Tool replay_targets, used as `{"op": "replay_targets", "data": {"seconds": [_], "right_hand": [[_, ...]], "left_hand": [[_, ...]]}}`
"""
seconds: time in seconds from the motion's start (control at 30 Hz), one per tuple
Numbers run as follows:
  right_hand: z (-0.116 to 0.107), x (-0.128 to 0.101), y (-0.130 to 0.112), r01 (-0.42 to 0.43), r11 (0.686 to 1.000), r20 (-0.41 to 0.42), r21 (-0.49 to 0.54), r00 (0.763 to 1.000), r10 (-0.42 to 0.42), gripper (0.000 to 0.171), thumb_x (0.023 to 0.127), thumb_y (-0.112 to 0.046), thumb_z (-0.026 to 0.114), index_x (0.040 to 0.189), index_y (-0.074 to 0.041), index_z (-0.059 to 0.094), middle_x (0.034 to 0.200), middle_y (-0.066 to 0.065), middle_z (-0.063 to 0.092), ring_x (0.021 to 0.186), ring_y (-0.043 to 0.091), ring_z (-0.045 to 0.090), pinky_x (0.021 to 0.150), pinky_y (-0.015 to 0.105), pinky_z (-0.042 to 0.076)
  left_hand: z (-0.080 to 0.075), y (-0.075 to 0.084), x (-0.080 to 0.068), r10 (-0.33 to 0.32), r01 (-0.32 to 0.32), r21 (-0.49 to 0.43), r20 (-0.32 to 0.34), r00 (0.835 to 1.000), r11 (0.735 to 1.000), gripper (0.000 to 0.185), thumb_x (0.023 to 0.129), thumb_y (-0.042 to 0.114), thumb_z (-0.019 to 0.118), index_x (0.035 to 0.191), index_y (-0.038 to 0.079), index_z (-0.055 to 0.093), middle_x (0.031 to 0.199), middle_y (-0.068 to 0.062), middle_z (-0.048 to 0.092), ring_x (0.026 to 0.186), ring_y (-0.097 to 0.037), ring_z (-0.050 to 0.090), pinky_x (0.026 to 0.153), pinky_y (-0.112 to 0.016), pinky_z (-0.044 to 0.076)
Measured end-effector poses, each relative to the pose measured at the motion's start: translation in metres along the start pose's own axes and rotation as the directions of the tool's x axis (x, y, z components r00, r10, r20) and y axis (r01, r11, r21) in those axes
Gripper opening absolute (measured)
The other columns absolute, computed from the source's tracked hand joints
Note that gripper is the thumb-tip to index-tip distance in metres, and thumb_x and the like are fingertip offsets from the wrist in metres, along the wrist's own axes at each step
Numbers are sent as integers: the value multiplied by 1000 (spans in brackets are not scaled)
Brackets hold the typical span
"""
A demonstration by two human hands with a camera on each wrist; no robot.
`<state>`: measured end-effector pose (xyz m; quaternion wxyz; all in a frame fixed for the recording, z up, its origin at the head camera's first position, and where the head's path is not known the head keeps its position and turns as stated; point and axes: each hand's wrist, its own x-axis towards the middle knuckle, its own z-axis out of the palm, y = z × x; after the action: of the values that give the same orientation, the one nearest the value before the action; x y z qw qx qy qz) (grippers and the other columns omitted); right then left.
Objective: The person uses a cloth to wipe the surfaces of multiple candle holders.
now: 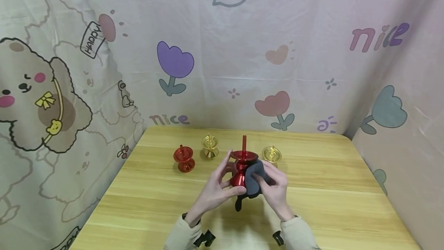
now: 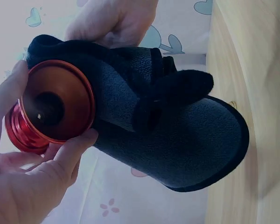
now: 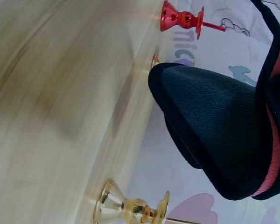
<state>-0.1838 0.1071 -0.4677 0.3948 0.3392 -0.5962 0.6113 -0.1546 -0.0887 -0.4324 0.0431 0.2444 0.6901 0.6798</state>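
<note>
A shiny red candle holder (image 1: 238,179) with a long upright stem is held above the table by my left hand (image 1: 212,195), thumb at its base and fingers around the far side. My right hand (image 1: 276,193) pinches a dark grey cloth (image 1: 254,180) with black edging, folded against the holder's right side. In the left wrist view, the hollow underside of the candle holder (image 2: 77,100) faces the camera, and the cloth (image 2: 191,144) hangs beside it. The right wrist view shows the cloth (image 3: 210,121) but hides the fingers.
On the wooden table (image 1: 145,203), another red candle holder (image 1: 185,161) stands at the left. One gold candle holder (image 1: 210,149) stands beside it, and a second gold candle holder (image 1: 272,154) is behind my right hand. A printed curtain (image 1: 222,49) hangs behind the table.
</note>
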Motion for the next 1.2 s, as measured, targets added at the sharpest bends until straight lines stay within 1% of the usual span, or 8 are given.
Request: {"op": "replay_targets", "data": {"seconds": [0.2, 0.37, 0.47, 0.6, 0.7, 0.9, 1.07, 1.2], "right_hand": [[0, 3, 6, 204, 977, 6, -64, 979, -204, 24, 92, -6, 72, 103, 15, 73, 112, 22, 74, 114, 13, 69, 98, 21, 55], [-1, 3, 2, 58, 998, -27, -27, 998, -59, 19, 83, 12, 72, 102, 14, 73, 117, 7, 75, 111, 10, 69, 95, 18, 55], [0, 2, -1, -39, 999, -41, -1, 998, 39, 33, 72, 27, 67, 100, 12, 74, 114, 2, 75, 106, 9, 70, 90, 16, 56], [2, 2, -4, -32, 999, -34, -17, 999, 31, 37, 68, 29, 66, 99, 12, 74, 111, 6, 75, 104, 9, 70, 88, 16, 56], [3, 2, -4, -38, 999, -45, -8, 998, 38, 35, 68, 29, 67, 99, 13, 74, 112, 3, 75, 106, 9, 70, 90, 17, 56], [2, 2, -5, -147, 988, -80, 53, 985, 150, 34, 71, 30, 64, 96, 9, 74, 109, -8, 76, 102, 5, 70, 89, 15, 54], [2, 1, -4, -18, 1000, -44, -5, 999, 18, 29, 72, 24, 69, 98, 12, 74, 112, 4, 76, 106, 8, 70, 92, 17, 55], [4, 2, -2, 49, 998, -28, -48, 998, -50, 26, 74, 20, 72, 100, 13, 74, 110, 13, 75, 108, 10, 70, 92, 19, 56]], "left_hand": [[-1, -2, -1, 70, -68, 56, -28, 997, 996, 100, 85, 5, 79, 163, 20, 18, 130, -24, 61, 117, -18, 64, 101, -35, 55], [0, -4, -1, 89, -88, 49, -10, 996, 995, 95, 89, 2, 74, 163, 16, 16, 135, -28, 59, 128, -37, 59, 106, -43, 51], [2, -3, -1, 42, -43, 52, 12, 999, 998, 100, 89, 9, 76, 164, 20, 10, 142, -25, 55, 135, -42, 52, 108, -46, 49], [5, -3, 0, 3, -2, 51, -21, 1000, 999, 106, 86, 17, 81, 164, 23, 10, 141, -21, 57, 133, -40, 55, 105, -44, 53], [5, -3, 1, 29, -29, 20, -32, 999, 999, 101, 88, 12, 79, 163, 20, 13, 136, -24, 60, 127, -39, 59, 101, -41, 56], [3, -1, 1, 17, -18, 36, 42, 999, 999, 94, 94, 12, 71, 164, 15, 7, 153, -26, 45, 138, -39, 50, 108, -45, 50], [0, 0, 2, -13, 12, 35, 31, 999, 999, 100, 90, 19, 77, 164, 20, 9, 154, -21, 45, 136, -37, 52, 110, -46, 49], [0, 1, 2, -5, 6, 32, -30, 1000, 999, 101, 85, 19, 82, 163, 19, 17, 136, -19, 58, 124, -34, 60, 102, -37, 55]]}}
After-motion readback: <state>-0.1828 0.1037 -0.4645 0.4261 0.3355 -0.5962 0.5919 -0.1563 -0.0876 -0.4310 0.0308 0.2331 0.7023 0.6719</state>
